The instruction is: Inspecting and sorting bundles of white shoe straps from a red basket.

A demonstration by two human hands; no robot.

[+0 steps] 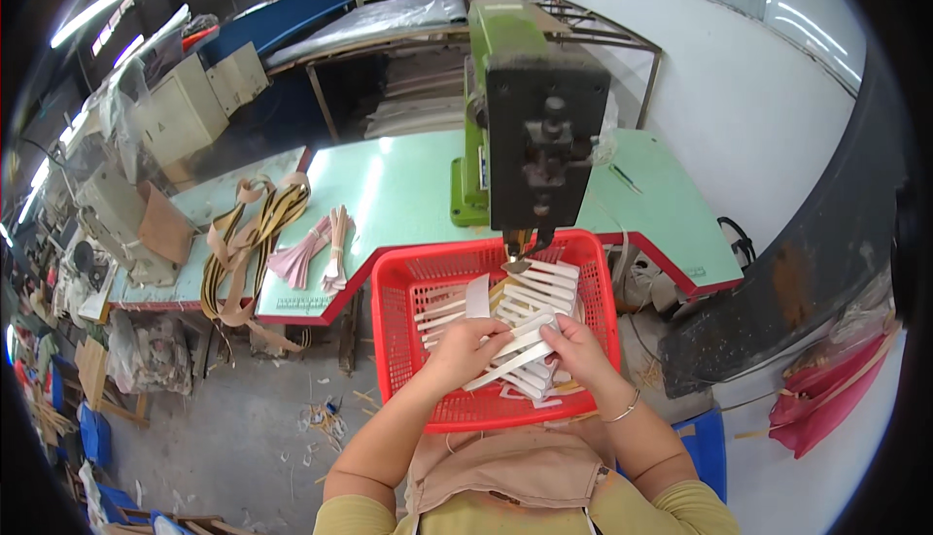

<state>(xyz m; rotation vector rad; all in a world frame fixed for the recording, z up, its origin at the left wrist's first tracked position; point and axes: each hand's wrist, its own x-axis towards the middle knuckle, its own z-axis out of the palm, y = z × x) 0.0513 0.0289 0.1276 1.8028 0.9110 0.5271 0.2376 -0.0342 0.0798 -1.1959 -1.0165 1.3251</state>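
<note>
Mid-frame, our left hand [465, 345] and right hand [573, 341] pinch one white strip [507, 360] — many more fill the red basket [394, 341] — sorting barely begun.

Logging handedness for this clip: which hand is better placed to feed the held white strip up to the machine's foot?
Probably right: the right hand pinches the white strip at its upper end, nearer the machine's foot; the left hand supports its lower end.

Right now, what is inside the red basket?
The red basket holds a loose pile of white strips. Both the left hand and right hand grip one strip above it. The basket floor beneath the pile and hands is covered.
</note>
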